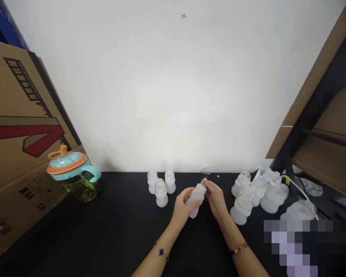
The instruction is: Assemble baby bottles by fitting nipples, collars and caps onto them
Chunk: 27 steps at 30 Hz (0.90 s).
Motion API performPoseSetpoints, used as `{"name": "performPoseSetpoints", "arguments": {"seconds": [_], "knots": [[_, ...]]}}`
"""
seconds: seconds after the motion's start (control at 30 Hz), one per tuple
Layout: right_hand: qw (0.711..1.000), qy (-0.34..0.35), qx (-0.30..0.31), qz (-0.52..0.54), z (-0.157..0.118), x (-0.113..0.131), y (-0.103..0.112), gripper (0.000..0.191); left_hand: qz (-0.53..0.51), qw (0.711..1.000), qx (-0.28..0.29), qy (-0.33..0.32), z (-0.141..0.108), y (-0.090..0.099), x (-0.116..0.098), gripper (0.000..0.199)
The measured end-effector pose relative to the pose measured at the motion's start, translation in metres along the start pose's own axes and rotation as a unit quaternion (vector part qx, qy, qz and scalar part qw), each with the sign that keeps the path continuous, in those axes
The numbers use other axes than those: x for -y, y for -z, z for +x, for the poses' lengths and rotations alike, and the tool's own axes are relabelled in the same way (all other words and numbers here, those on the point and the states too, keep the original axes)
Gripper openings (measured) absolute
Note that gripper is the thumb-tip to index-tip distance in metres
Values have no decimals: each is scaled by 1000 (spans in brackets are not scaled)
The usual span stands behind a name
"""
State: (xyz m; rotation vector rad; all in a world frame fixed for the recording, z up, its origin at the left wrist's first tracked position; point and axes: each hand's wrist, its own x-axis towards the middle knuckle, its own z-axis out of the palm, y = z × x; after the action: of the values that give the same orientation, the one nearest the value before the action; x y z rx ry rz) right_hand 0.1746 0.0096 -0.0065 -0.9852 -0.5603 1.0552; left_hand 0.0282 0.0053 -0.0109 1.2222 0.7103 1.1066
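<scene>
A frosted white baby bottle without its cover leans to the right in my left hand, whose fingers wrap around its body. My right hand is closed at the bottle's top, its fingertips pinching around the nipple. Something thin sticks up past those fingertips, too small to name. Just beyond, a clear dome cover lies on its side by the wall. Three covered baby bottles stand to the left of my hands. More covered bottles are grouped on the right.
A teal and orange lidded jug stands at the left, beside a large cardboard box. At the right are a white cable, a clear plastic bag and a dark frame post. A white wall closes off the black table.
</scene>
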Motion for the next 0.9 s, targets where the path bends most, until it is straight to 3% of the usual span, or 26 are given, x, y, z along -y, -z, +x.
{"name": "performPoseSetpoints", "arguments": {"seconds": [0.4, 0.53, 0.7, 0.9], "knots": [[999, 24, -24, -34, -2, -1, -1, 35, 131, 990, -44, -37, -6, -1, 0, 50], [998, 27, -31, -49, -4, 1, -3, 39, 83, 996, -28, -25, -2, 1, 3, 52], [999, 0, -23, -40, -5, 3, -6, 41, -58, 996, 13, 68, 2, 3, 3, 51], [997, -54, 42, -29, -5, 4, -7, 47, -166, 966, 35, 193, 1, 2, -2, 47]]}}
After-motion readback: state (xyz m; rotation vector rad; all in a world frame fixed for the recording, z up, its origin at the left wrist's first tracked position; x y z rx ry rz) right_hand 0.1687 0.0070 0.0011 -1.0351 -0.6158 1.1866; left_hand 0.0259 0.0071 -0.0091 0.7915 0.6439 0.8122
